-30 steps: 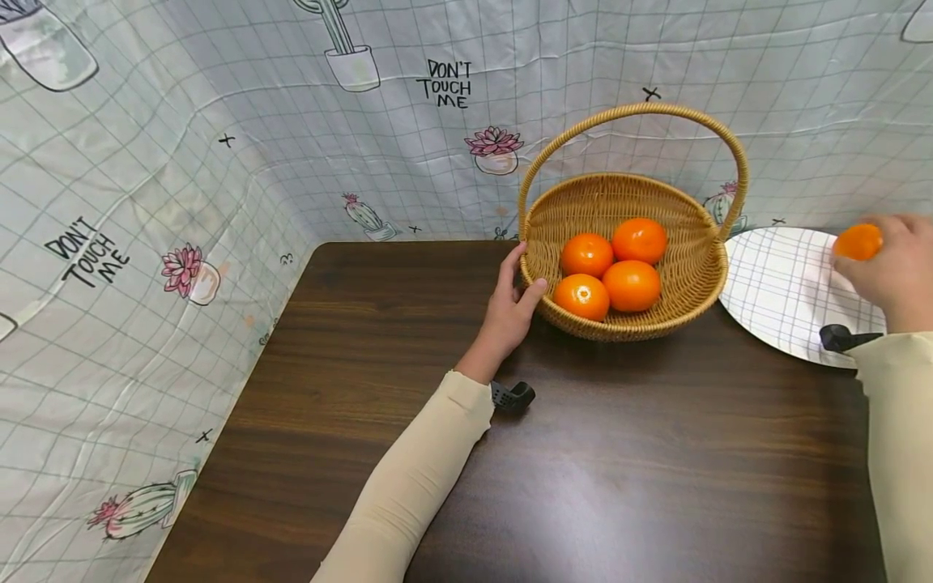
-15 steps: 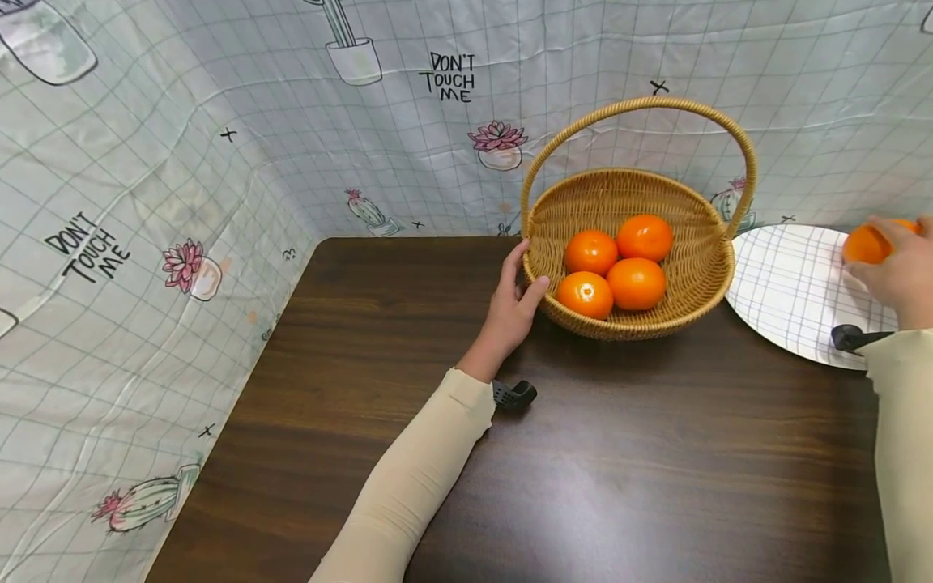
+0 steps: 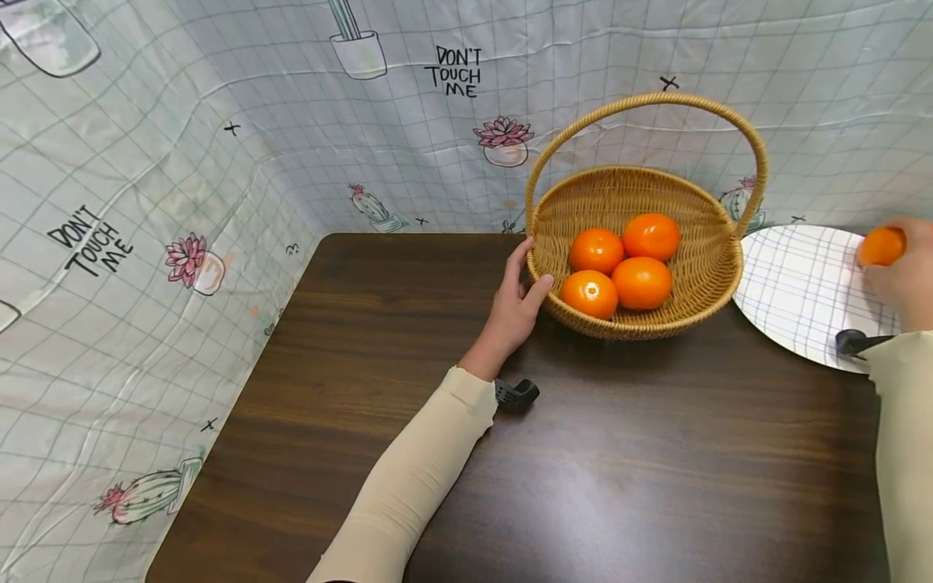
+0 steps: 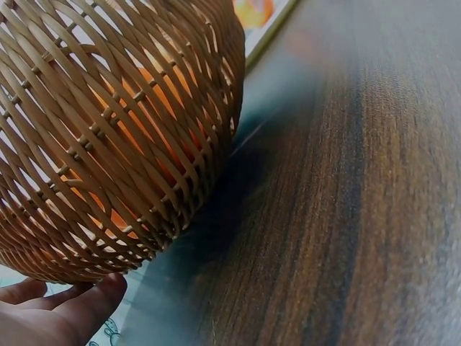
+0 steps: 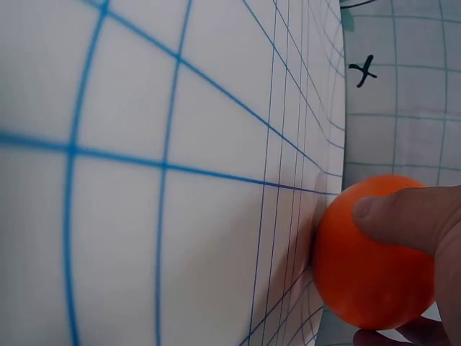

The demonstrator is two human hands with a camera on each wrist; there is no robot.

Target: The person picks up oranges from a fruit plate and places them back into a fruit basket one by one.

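A wicker basket (image 3: 717, 279) with a tall arched handle stands at the back of the table, holding several shiny oranges (image 3: 641, 283). My left hand (image 3: 513, 316) touches its left side, thumb near the front rim and fingers along the wall. From the left wrist view, the fingertips (image 4: 112, 285) meet the outside weave, and orange skin shows through the gaps. At the far right, my right hand (image 3: 911, 271) holds a single orange (image 5: 374, 267) over a round white plate (image 3: 787, 283) with blue grid lines. Its thumb presses the fruit's side; the other fingers are mostly hidden.
The dark wood table (image 3: 598, 453) spreads out in front of the basket and plate. A white gridded cloth (image 3: 291, 105) printed with cacti hangs behind and at the left. Black wrist devices (image 3: 517, 394) stick out from both sleeves.
The head view has shifted slightly. My right hand has moved a little right over the plate; orange skin now shows only at its left. The left hand stays at the basket.
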